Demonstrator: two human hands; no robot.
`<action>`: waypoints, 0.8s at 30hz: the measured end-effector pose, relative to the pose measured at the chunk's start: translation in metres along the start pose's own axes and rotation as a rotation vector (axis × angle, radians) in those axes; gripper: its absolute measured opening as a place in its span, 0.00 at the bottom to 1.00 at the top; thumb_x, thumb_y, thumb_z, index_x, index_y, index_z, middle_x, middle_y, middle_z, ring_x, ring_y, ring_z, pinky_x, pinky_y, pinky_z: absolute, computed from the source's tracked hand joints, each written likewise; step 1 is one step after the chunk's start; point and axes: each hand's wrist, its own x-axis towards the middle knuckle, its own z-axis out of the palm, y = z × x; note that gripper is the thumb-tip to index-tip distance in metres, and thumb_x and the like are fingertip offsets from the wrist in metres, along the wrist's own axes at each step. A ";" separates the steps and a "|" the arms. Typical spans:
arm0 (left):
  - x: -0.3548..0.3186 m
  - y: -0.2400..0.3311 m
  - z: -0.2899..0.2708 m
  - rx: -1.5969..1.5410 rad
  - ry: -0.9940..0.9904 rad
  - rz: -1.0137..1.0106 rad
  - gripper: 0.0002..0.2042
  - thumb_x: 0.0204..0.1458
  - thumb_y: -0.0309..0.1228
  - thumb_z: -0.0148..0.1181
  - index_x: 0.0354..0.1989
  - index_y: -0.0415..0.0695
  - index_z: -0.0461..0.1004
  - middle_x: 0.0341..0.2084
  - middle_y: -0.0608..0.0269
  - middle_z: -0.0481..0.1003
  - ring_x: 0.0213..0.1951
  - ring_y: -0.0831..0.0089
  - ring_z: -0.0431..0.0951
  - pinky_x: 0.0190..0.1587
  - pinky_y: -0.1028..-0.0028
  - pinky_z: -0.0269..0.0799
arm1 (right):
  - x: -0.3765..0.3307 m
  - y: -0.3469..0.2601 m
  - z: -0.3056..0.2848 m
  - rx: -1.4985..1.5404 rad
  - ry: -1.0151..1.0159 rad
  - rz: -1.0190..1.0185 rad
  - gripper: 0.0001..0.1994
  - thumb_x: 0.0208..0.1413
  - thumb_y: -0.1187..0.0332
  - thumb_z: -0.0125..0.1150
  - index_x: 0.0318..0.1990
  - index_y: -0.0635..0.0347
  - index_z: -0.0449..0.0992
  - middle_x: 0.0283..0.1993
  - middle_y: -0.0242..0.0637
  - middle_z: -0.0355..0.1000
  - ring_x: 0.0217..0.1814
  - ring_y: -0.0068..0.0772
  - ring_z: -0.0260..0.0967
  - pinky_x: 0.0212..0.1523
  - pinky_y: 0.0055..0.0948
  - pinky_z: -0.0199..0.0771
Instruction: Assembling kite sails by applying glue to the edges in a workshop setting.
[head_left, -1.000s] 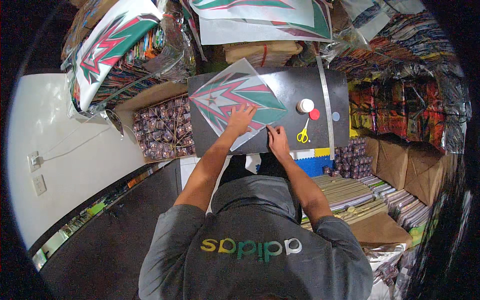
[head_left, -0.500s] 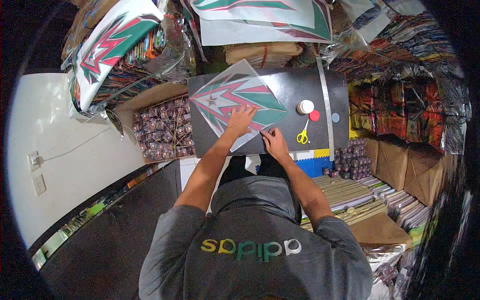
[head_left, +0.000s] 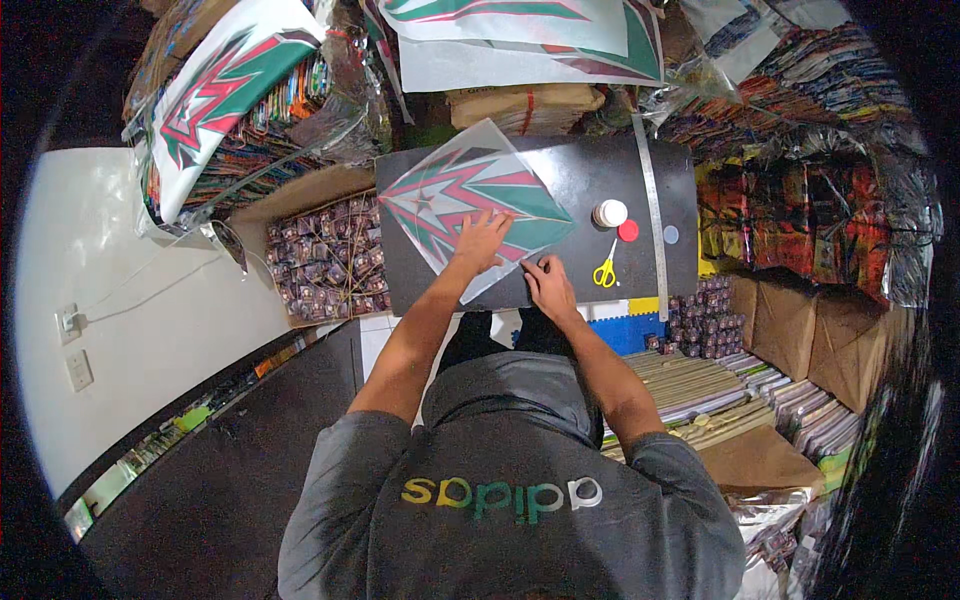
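Touching one diamond sheet (head_left: 530,188), your left hand (head_left: 482,240) lies splayed. Right hand (head_left: 551,287) curled at its edge, grasp unclear. One jar (head_left: 612,212), one scissors (head_left: 604,276).

Kite (head_left: 440,180) partly hidden, upper sheets (head_left: 510,32) cropped

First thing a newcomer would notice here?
Probably the diamond-shaped sheet in green, red and white, lying on the dark table, with the left hand spread on it and the right hand at its lower right edge. Next, the yellow-handled scissors and red disc to its right, beside a white-lidded jar.
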 end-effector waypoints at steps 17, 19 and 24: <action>0.004 0.003 -0.008 -0.022 -0.071 -0.011 0.53 0.38 0.48 0.77 0.74 0.51 0.53 0.68 0.69 0.59 0.69 0.59 0.59 0.60 0.44 0.64 | -0.002 0.007 0.012 -0.026 0.150 0.061 0.15 0.59 0.65 0.62 0.54 0.48 0.79 0.46 0.48 0.66 0.50 0.52 0.66 0.50 0.45 0.72; 0.004 0.003 -0.007 -0.027 -0.081 -0.012 0.53 0.38 0.48 0.77 0.73 0.51 0.54 0.68 0.69 0.59 0.69 0.59 0.58 0.61 0.44 0.64 | 0.003 0.008 0.011 0.008 0.166 0.108 0.15 0.59 0.65 0.62 0.54 0.48 0.79 0.46 0.49 0.66 0.51 0.52 0.66 0.51 0.45 0.71; 0.002 0.002 -0.005 -0.022 -0.080 -0.026 0.52 0.38 0.47 0.78 0.73 0.51 0.54 0.68 0.69 0.59 0.69 0.59 0.58 0.61 0.45 0.64 | -0.002 -0.001 0.008 0.022 0.025 0.041 0.15 0.59 0.66 0.62 0.54 0.50 0.79 0.45 0.50 0.66 0.51 0.53 0.65 0.53 0.45 0.70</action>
